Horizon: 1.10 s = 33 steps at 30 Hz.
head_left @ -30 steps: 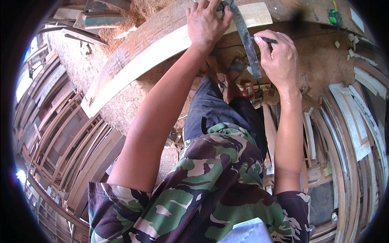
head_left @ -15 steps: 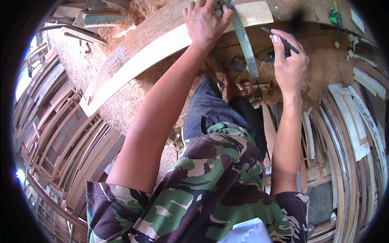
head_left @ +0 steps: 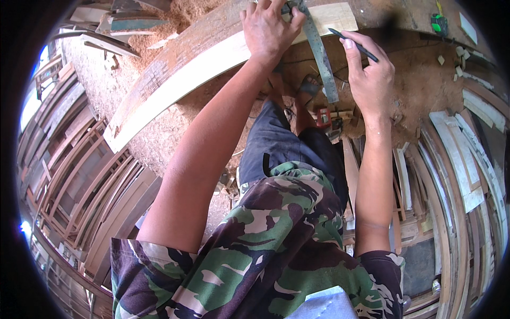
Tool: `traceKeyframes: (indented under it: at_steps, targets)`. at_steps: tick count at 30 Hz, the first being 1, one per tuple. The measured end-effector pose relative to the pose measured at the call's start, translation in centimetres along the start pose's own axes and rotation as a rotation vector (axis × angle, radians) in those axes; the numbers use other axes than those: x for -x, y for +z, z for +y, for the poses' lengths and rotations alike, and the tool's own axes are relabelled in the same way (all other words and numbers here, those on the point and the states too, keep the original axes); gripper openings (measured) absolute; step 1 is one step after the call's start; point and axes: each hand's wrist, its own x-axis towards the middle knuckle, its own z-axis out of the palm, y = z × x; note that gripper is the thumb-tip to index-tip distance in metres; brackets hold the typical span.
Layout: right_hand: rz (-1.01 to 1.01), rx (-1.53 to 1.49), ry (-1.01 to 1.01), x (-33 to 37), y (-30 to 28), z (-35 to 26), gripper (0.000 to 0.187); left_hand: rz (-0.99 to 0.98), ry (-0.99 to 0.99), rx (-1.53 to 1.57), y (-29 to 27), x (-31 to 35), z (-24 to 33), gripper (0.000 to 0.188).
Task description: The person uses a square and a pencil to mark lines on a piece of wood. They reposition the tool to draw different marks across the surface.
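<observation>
A long pale wooden board (head_left: 180,82) lies along the near edge of a worn wooden bench (head_left: 159,69). My left hand (head_left: 269,31) grips the dark head of a combination square at the board, its fingertips partly cut off by the upper edge of the picture. From there the steel blade of the square (head_left: 319,56) crosses the board and sticks out past its near edge. My right hand (head_left: 371,80) is closed round a slim black pencil (head_left: 355,46). The pencil's tip points left, close to the blade and the near edge of the board's right end, and I cannot tell if it touches.
A green tape measure (head_left: 439,24) rests on the bench at the far right. Wood shavings (head_left: 183,16) heap up beyond the bench. Stacked timber (head_left: 79,175) fills the left side, with more planks (head_left: 457,159) on the right. A red object (head_left: 323,117) lies on the floor near my feet.
My right hand has moved left and slightly up with the pencil, bringing its tip nearer the blade. The left hand, square and board look unmoved.
</observation>
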Motion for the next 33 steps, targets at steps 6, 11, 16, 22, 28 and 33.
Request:
traceKeyframes:
  at_steps: [6,11,16,22,28,33]
  targets:
    - [-0.041,-0.002,-0.027,-1.1,1.7,0.3,0.021,0.003,-0.007,0.003,0.0,0.0,-0.1,0.030]
    - [-0.050,0.015,-0.067,-1.4,2.1,0.5,0.022,-0.014,-0.012,-0.006,0.0,0.0,0.0,0.033]
    - [-0.107,0.115,-0.146,-1.0,1.2,-0.2,0.019,-0.034,-0.016,-0.014,0.0,0.1,-0.1,0.034]
    - [-0.207,0.237,-0.006,1.8,-0.9,-1.4,0.021,0.017,-0.002,-0.008,0.8,0.4,-0.6,0.034]
    - [-0.199,0.027,0.342,5.4,3.2,-0.1,0.040,0.114,0.032,0.046,0.9,1.3,-0.8,0.029]
    - [-0.183,0.174,0.275,6.9,4.2,-2.6,0.033,0.046,-0.026,0.160,-3.3,5.2,-2.1,0.042]
